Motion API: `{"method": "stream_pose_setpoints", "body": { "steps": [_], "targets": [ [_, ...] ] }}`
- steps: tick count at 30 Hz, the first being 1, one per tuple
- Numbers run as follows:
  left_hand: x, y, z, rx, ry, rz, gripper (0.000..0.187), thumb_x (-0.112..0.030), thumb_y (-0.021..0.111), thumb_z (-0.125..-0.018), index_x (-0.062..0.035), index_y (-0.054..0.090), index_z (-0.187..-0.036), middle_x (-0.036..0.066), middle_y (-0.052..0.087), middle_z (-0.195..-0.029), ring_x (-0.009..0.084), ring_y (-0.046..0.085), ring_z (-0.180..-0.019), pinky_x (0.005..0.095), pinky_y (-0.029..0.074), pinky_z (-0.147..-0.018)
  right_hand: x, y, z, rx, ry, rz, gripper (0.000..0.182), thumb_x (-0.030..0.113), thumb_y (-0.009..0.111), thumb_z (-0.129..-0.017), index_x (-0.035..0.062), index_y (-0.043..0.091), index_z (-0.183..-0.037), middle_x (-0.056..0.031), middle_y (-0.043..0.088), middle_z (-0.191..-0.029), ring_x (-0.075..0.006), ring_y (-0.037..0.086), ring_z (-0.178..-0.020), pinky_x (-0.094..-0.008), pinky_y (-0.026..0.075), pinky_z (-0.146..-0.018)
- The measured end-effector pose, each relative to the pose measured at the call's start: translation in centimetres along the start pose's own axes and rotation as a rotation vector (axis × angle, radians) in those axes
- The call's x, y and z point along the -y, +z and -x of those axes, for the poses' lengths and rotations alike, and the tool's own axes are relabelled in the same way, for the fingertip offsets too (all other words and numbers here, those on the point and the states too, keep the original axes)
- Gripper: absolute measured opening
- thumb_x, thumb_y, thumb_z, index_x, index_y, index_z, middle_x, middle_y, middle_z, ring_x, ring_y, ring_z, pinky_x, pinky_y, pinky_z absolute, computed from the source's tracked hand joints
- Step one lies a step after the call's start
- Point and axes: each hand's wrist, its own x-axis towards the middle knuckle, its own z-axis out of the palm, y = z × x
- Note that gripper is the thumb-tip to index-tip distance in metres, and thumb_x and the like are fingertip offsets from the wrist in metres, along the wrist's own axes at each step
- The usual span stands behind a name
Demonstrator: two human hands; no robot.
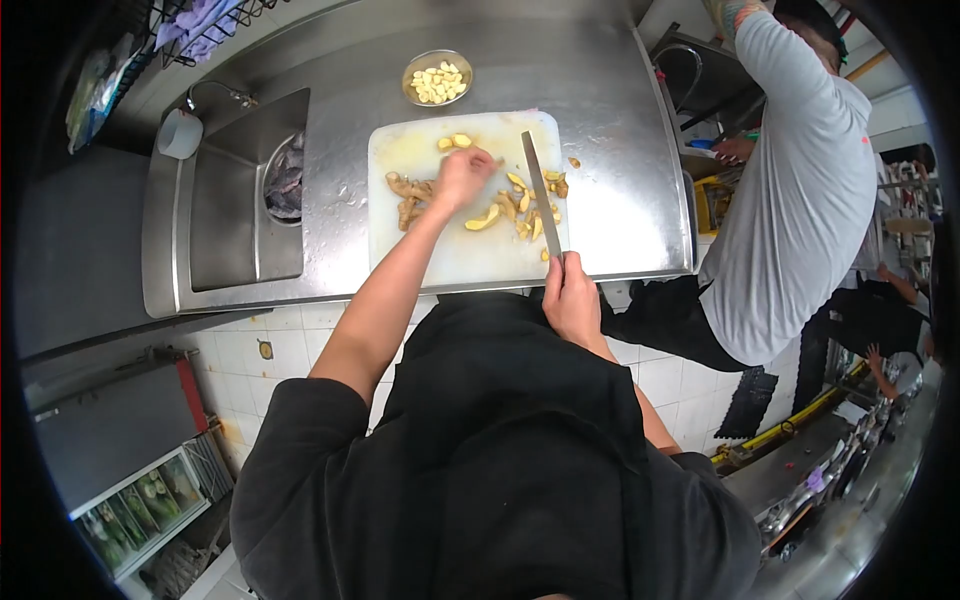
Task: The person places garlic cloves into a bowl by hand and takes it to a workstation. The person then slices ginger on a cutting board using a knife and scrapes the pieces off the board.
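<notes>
A white cutting board (420, 255) lies on the steel counter. My right hand (573, 300) is wrapped round the handle of a knife (541, 190), its long blade pointing away across the board's right side. My left hand (466, 178) is over the board's middle, its fingers drawn together near a small brown bit; what they hold, if anything, I cannot make out. Unpeeled ginger root (408, 190) sits left of that hand. Just beyond it are peeled ginger pieces (455, 142). Yellow-brown ginger trimmings (522, 205) are scattered beside and partly behind the blade.
Behind the board stands a metal bowl (437, 78) of pale, clove-like pieces. A sink (240, 200) at left contains a round basin with something dark. At right, a person in a grey shirt (800, 200) stands close to the counter's end. More people are farther right.
</notes>
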Motion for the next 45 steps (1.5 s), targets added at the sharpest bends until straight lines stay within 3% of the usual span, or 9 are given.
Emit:
{"method": "stream_pose_setpoints", "body": {
  "steps": [2, 5, 8, 13, 22, 31, 33, 37, 45],
  "targets": [
    [-0.4, 0.9, 1.3, 0.260, -0.009, 0.012, 0.018, -0.015, 0.075, -0.095, 0.0005, 0.078, -0.104, 0.012, 0.079, -0.094, 0.0197, 0.074, -0.082, 0.0336, 0.059, -0.080, 0.8, -0.6, 0.7, -0.020, -0.003, -0.003, 0.017, 0.016, 0.057, -0.108, 0.0003, 0.052, -0.103, -0.0303, 0.067, -0.082, -0.0549, 0.065, -0.078, -0.0581, 0.048, -0.065],
    [-0.7, 0.5, 3.1, 0.092, 0.240, -0.169, 0.017, -0.016, 0.076, -0.094, 0.0003, 0.078, -0.100, 0.014, 0.077, -0.095, 0.0243, 0.074, -0.082, 0.0350, 0.059, -0.080, 2.0, -2.0, 1.5, -0.016, 0.018, -0.015, 0.017, 0.015, 0.057, -0.108, 0.0000, 0.052, -0.102, -0.0293, 0.066, -0.080, -0.0534, 0.065, -0.075, -0.0557, 0.049, -0.064],
    [-1.8, -1.7, 5.8, 0.226, 0.076, -0.193, 0.023, -0.019, 0.078, -0.088, -0.0031, 0.077, -0.106, 0.017, 0.076, -0.101, 0.0403, 0.072, -0.095, 0.0468, 0.058, -0.089, 2.7, -3.7, 2.4, -0.056, 0.080, -0.093, 0.014, 0.015, 0.057, -0.107, 0.0008, 0.056, -0.107, -0.0299, 0.069, -0.085, -0.0533, 0.067, -0.081, -0.0566, 0.051, -0.067],
    [-0.3, -3.1, 7.9, 0.330, 0.232, -0.428, 0.036, -0.015, 0.077, -0.086, -0.0045, 0.071, -0.120, 0.021, 0.073, -0.116, 0.0395, 0.067, -0.111, 0.0488, 0.055, -0.096, 2.5, -3.7, 1.9, -0.115, 0.095, -0.220, 0.010, 0.009, 0.059, -0.105, -0.0006, 0.058, -0.109, -0.0261, 0.069, -0.083, -0.0479, 0.069, -0.076, -0.0501, 0.053, -0.064],
    [1.4, -10.0, -1.5, -0.107, 0.127, -0.614, 0.025, -0.017, 0.075, -0.091, -0.0040, 0.073, -0.113, 0.020, 0.075, -0.115, 0.0397, 0.068, -0.111, 0.0489, 0.055, -0.097, 0.1, 3.9, -7.1, -0.119, -0.257, -0.048, 0.012, 0.010, 0.060, -0.105, 0.0004, 0.056, -0.111, -0.0263, 0.069, -0.083, -0.0491, 0.069, -0.074, -0.0520, 0.052, -0.062],
    [3.9, -13.8, 5.6, 0.028, -0.094, -0.441, 0.026, -0.020, 0.079, -0.089, -0.0001, 0.072, -0.105, 0.019, 0.075, -0.104, 0.0327, 0.073, -0.082, 0.0421, 0.057, -0.076, -2.0, 2.2, -6.2, 0.520, -0.010, 0.237, 0.023, 0.019, 0.053, -0.106, -0.0023, 0.056, -0.113, -0.0359, 0.070, -0.090, -0.0564, 0.067, -0.086, -0.0624, 0.052, -0.075],
    [5.8, -13.1, 7.3, 0.057, -0.082, -0.439, 0.028, -0.020, 0.081, -0.088, -0.0005, 0.071, -0.106, 0.017, 0.075, -0.103, 0.0296, 0.072, -0.078, 0.0405, 0.058, -0.074, -4.3, 3.1, -6.4, 0.391, -0.220, 0.030, 0.023, 0.021, 0.052, -0.108, -0.0010, 0.057, -0.114, -0.0275, 0.072, -0.080, -0.0460, 0.071, -0.068, -0.0555, 0.054, -0.061],
    [7.5, -10.7, 9.3, -0.055, -0.151, -0.243, 0.037, -0.018, 0.086, -0.085, -0.0015, 0.069, -0.112, 0.010, 0.071, -0.104, 0.0197, 0.069, -0.077, 0.0356, 0.058, -0.072, 2.0, -1.9, -10.1, 0.562, 0.320, -0.837, 0.020, 0.023, 0.053, -0.110, 0.0032, 0.057, -0.108, -0.0032, 0.051, -0.060, -0.0147, 0.047, -0.040, -0.0318, 0.043, -0.038],
    [4.0, -7.3, 11.3, 0.004, -0.191, -0.133, 0.038, -0.016, 0.085, -0.086, -0.0004, 0.067, -0.116, 0.010, 0.070, -0.111, 0.0182, 0.069, -0.077, 0.0336, 0.058, -0.072, -1.4, 0.7, -18.9, 0.787, 0.445, -2.040, 0.053, 0.042, 0.052, -0.111, 0.0132, 0.046, -0.067, -0.0042, 0.040, -0.047, -0.0216, 0.043, -0.038, -0.0346, 0.040, -0.036]
  ]
}}
